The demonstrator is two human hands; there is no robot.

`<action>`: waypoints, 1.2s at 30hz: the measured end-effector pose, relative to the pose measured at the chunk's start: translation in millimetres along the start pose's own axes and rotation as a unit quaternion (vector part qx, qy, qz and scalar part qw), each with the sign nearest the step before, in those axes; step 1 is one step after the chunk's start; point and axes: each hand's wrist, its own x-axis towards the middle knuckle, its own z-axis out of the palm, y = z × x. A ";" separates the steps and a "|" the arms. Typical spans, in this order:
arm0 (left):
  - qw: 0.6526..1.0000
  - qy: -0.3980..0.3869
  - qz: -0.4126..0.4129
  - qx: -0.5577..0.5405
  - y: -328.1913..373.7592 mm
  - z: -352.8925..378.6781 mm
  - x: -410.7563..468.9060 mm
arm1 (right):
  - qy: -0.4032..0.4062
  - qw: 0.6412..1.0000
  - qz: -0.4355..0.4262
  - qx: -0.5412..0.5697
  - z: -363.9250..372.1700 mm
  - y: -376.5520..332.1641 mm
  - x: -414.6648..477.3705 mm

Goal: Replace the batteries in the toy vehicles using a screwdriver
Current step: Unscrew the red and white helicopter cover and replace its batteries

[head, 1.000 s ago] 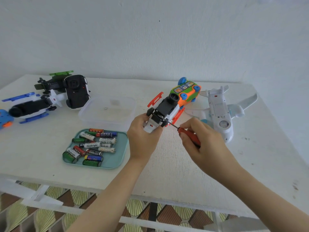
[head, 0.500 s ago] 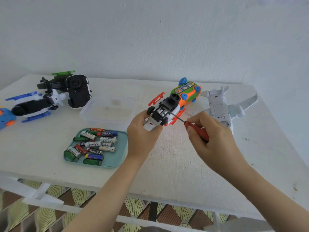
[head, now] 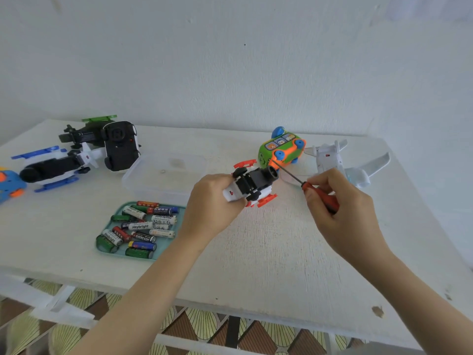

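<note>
My left hand [head: 212,203] grips a white, black and red toy helicopter [head: 253,185] above the middle of the white table [head: 268,252], its underside turned up. My right hand [head: 340,208] pinches the red handle of a small screwdriver [head: 320,198]. The metal shaft points up and left, and its tip is off the helicopter, out past the helicopter's far end near the green and orange toy car [head: 281,148]. A teal tray [head: 166,245] of several loose batteries [head: 139,228] lies at the front left.
A clear plastic box [head: 163,175] sits behind the tray. A white toy plane [head: 332,160] lies at the back right. At the back left are a black and white car [head: 120,146], a green and black toy [head: 84,133], a blue helicopter [head: 51,167] and a blue toy [head: 7,183].
The screwdriver tip has come out of the helicopter's underside and my right hand has drawn back to the right. My left hand has turned the helicopter.
</note>
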 end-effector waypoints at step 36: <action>0.966 -0.162 0.012 0.202 35.2 -38.6 31.5 | -0.004 0.984 0.143 0.108 11.3 20.8 -17.9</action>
